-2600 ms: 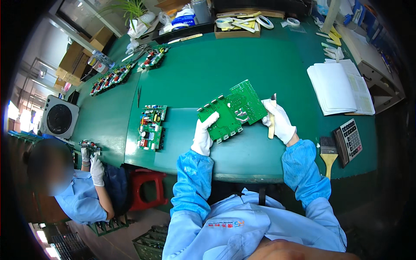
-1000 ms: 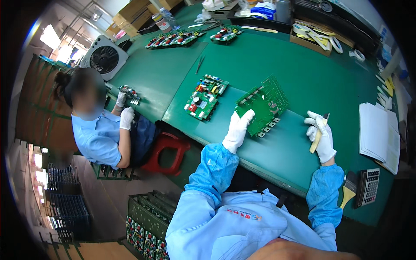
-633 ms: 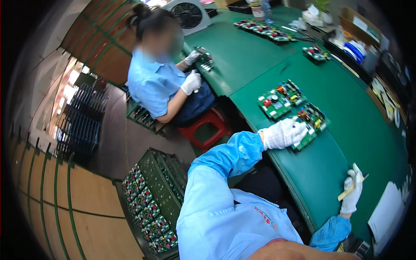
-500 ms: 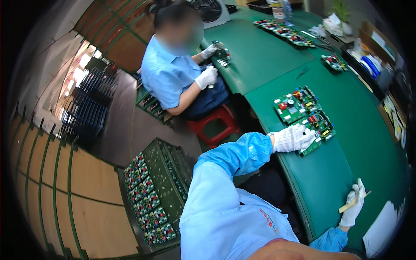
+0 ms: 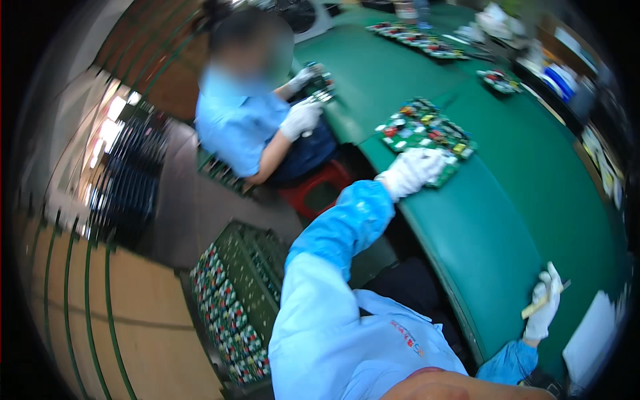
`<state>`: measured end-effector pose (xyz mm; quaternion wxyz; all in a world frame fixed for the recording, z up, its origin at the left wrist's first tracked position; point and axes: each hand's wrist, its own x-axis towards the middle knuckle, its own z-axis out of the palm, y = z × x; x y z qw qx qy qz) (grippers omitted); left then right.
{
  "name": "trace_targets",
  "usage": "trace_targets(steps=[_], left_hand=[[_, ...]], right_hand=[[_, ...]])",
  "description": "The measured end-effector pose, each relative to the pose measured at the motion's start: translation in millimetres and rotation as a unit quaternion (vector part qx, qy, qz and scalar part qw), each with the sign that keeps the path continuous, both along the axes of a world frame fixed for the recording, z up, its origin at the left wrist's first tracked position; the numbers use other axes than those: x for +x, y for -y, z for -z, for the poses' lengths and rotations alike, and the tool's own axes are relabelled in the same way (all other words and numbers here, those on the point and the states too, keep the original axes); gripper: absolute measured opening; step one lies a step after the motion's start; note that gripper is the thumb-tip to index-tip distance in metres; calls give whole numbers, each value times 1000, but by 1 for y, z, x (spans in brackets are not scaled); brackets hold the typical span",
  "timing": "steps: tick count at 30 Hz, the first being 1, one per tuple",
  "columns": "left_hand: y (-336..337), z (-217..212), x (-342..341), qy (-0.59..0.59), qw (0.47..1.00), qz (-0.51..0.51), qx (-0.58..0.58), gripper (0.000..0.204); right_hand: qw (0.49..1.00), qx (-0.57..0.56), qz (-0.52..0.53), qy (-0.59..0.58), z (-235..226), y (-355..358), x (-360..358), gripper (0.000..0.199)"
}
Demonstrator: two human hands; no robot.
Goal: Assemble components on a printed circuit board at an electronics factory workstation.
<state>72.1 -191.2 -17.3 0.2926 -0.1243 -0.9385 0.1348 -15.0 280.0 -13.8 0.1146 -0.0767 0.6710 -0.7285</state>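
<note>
My left hand (image 5: 415, 172), in a white glove, is closed on the near edge of a green circuit board (image 5: 459, 145). Its fingertips are smeared by motion and partly hidden. Against that board, on its far left side, lies a second circuit board (image 5: 402, 128), with red, white and yellow parts on it. My right hand (image 5: 545, 308), gloved too, rests over the near right of the bench with its fingers wrapped round a slim cream-coloured stick-like tool (image 5: 533, 309). The tool's thin end sticks out past the fingers; its exact kind I cannot make out.
Across the green bench (image 5: 493, 220), a co-worker (image 5: 233, 120) in blue handles another board (image 5: 321, 81). More boards (image 5: 417, 41) lie at the back, one (image 5: 500, 81) apart. White paper (image 5: 590, 340) is at the right. Board-laden trays (image 5: 230, 313) stand lower left, near a red stool (image 5: 313, 190).
The two boards and my left hand have slid away to the far left, toward the co-worker. My right hand keeps its hold on the tool. The whole view has shifted a little.
</note>
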Motion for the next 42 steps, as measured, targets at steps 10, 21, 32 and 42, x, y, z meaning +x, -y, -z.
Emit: trace_targets(steps=[10, 21, 32, 42], left_hand=[[-23, -62, 26, 203, 973, -108, -18, 84], [-27, -112, -100, 107, 966, 13, 236, 33], [39, -41, -402, 80, 887, -343, 298, 87], [64, -24, -442, 268, 933, -209, 117, 27]], right_hand=[[999, -35, -8, 28, -15, 6, -3, 47], [995, -45, 4, 88, -24, 5, -6, 42], [949, -217, 16, 229, -22, -1, -26, 44], [938, -246, 4, 244, -20, -4, -25, 46]])
